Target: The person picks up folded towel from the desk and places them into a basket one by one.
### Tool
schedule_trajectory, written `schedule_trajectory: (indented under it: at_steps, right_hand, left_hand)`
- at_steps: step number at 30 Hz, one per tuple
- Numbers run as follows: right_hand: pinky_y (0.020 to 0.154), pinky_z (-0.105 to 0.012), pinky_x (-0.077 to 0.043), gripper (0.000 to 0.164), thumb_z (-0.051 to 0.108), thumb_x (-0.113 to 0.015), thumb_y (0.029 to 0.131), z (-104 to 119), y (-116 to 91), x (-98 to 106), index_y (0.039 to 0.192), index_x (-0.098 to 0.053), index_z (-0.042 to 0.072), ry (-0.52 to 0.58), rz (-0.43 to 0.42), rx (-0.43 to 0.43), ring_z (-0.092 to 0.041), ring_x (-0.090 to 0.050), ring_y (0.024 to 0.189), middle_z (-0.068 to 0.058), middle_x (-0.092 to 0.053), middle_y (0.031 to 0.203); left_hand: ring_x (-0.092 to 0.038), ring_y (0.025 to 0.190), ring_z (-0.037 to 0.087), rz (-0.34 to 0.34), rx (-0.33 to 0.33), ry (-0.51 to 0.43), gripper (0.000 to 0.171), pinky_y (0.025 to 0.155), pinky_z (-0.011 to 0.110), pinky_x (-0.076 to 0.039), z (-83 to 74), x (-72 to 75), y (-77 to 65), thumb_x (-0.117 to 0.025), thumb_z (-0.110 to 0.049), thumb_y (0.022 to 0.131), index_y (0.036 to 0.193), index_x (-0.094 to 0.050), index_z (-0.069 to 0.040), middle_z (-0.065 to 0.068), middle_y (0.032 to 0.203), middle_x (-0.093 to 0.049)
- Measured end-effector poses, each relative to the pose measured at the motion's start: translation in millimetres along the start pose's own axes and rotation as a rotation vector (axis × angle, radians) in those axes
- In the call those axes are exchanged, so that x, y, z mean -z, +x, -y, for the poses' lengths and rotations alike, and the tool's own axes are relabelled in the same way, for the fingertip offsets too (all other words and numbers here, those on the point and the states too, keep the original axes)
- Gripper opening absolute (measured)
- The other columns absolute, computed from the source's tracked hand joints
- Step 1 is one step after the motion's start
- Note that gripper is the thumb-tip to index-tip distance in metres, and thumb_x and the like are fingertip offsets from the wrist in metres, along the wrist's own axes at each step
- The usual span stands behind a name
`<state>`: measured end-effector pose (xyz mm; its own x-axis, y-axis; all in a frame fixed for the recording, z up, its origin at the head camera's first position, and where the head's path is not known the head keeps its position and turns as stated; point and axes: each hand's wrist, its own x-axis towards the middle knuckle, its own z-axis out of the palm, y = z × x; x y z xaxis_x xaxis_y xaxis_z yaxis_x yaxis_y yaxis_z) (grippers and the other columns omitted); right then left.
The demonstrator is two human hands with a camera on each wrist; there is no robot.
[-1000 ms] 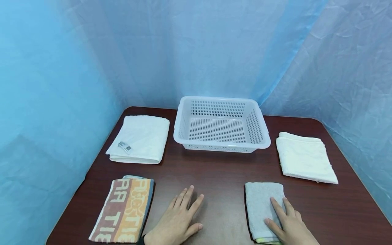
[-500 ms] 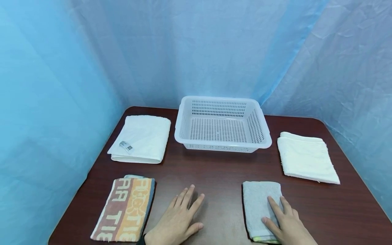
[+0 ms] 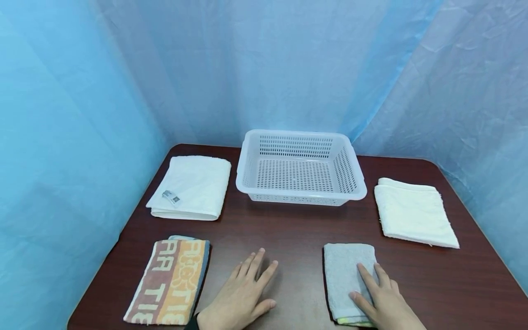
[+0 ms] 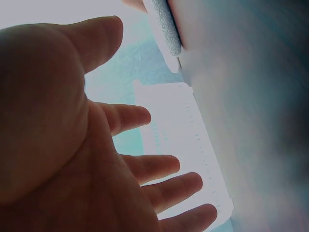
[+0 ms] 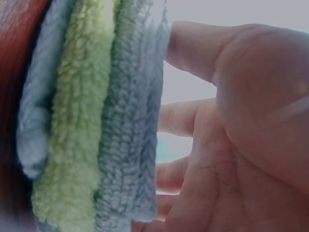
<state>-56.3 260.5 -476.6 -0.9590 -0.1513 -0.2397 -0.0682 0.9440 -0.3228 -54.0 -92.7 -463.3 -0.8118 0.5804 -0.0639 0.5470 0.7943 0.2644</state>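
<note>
My left hand (image 3: pixel 243 293) lies palm down over the table between two towels, fingers spread and holding nothing. In the left wrist view the left hand's straight fingers (image 4: pixel 149 169) show against the bright basket. On the right, a folded grey towel (image 3: pixel 344 270) with a yellow-green edge lies flat. My right hand (image 3: pixel 385 300) rests on its right part, fingertips and thumb touching the top. Up close in the right wrist view, the towel's stacked grey and yellow-green layers (image 5: pixel 77 111) stand beside the right palm (image 5: pixel 241 145).
A white perforated basket (image 3: pixel 301 198) stands at the back middle of the dark wooden table (image 3: pixel 280 229). Folded white towels lie back left (image 3: pixel 198 183) and right (image 3: pixel 414 211). A patterned orange and brown towel (image 3: pixel 165 284) lies front left. Blue cloth (image 3: pixel 288 64) surrounds the table.
The right hand and the grey towel under it have slid slightly left. The left hand keeps almost the same place, and the head view has shifted a little.
</note>
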Motion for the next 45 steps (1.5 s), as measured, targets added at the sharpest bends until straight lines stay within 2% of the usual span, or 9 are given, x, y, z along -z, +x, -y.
schedule_trajectory:
  at_steps: [18,36,45]
  right_hand:
    - [0.079,-0.07,-0.046,0.078,0.05,-0.062,0.094,7.8,4.9,1.1,0.147,-0.042,-0.004,0.028,0.026,0.006,-0.069,-0.037,0.12,-0.046,-0.027,0.143]
    - [0.078,-0.064,-0.049,0.07,0.045,-0.065,0.094,16.3,0.7,-3.5,0.145,-0.048,0.001,0.023,-0.064,0.077,-0.057,-0.047,0.117,-0.04,-0.035,0.142]
    - [0.077,-0.062,-0.05,0.07,0.045,-0.066,0.093,19.4,1.5,-4.1,0.144,-0.049,0.001,0.013,-0.071,0.086,-0.054,-0.049,0.114,-0.04,-0.037,0.14]
  left_hand:
    - [-0.031,0.145,0.035,0.014,-0.019,-0.022,0.07,0.109,0.053,-0.037,-2.3,2.1,2.6,-0.049,-0.054,0.1,0.158,-0.027,-0.022,0.019,0.162,-0.022]
    - [-0.033,0.144,0.037,0.007,-0.021,-0.014,0.07,0.106,0.054,-0.039,-3.5,0.6,3.6,-0.049,-0.054,0.1,0.158,-0.028,-0.021,0.02,0.162,-0.022]
    - [-0.033,0.144,0.037,0.017,-0.014,-0.011,0.071,0.106,0.054,-0.039,-4.2,0.9,3.7,-0.049,-0.055,0.099,0.158,-0.027,-0.022,0.019,0.162,-0.021]
